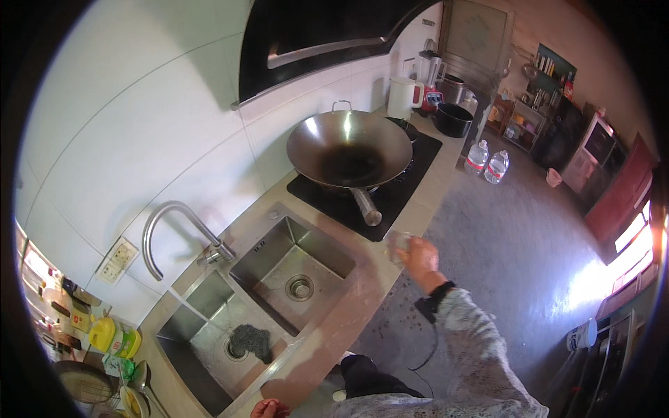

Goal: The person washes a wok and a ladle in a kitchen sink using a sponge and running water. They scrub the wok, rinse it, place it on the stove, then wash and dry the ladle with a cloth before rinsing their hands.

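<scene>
My right hand (421,260) reaches over the counter's front edge, beside the stove. Its fingers are around a small pale object (399,245), too blurred to name, at the countertop (373,258). Only part of my left hand (270,409) shows at the bottom rim, close to the counter edge; whether it holds anything is hidden. Between the hands lies a double steel sink (345,279). A dark grey scouring cloth or pad (251,342) rests by the drain of the left basin. From the curved faucet (172,206) a thin pale streak, apparently water, runs into that basin.
A large wok (313,151) sits on the black gas stove (334,209), its handle (366,206) pointing towards me. Beyond are a white jug (401,96), blender (429,73) and black pot (452,120). A yellow bottle (115,337) and spoon (141,373) lie left. Two water jugs (486,162) stand on the floor.
</scene>
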Tool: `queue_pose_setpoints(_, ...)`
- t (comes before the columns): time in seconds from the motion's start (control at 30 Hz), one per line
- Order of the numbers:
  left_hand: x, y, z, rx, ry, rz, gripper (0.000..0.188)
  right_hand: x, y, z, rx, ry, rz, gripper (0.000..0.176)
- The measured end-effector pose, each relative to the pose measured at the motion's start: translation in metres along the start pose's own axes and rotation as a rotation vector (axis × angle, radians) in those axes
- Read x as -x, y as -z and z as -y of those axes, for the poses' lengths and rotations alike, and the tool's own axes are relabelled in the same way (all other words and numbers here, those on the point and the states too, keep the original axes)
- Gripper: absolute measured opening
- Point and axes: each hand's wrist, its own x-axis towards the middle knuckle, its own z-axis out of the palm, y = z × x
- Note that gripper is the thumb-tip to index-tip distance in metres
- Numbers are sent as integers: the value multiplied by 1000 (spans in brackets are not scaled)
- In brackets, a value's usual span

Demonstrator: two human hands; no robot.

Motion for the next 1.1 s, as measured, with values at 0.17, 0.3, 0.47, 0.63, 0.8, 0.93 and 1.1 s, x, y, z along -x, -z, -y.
queue_pose_setpoints(0.17,-9,-40,-10,-83,35,61,20,-9,-73,67,-93,405,233,32)
queue_pose_setpoints(0.3,-14,-59,-16,-183,89,34,21,5,-115,32,-213,477,93,35)
queue_pose_setpoints(0.47,-18,-71,-22,-215,135,-18,24,-31,-125,-88,-888,-22,93,32)
queue_pose_setpoints(0.63,-25,-77,-22,-165,125,-31,25,-68,-81,-207,232,-339,430,27)
queue_pose_setpoints(0.8,-27,-85,-31,-162,149,-72,25,-87,-66,-188,-249,-341,-62,29)
queue_pose_setpoints(0.93,-47,-103,-42,-160,179,-9,24,-127,-76,-150,-288,-212,-46,33)
queue_pose_setpoints(1.1,-61,-114,-49,-263,222,40,23,-157,-110,-128,33,-293,30,44)
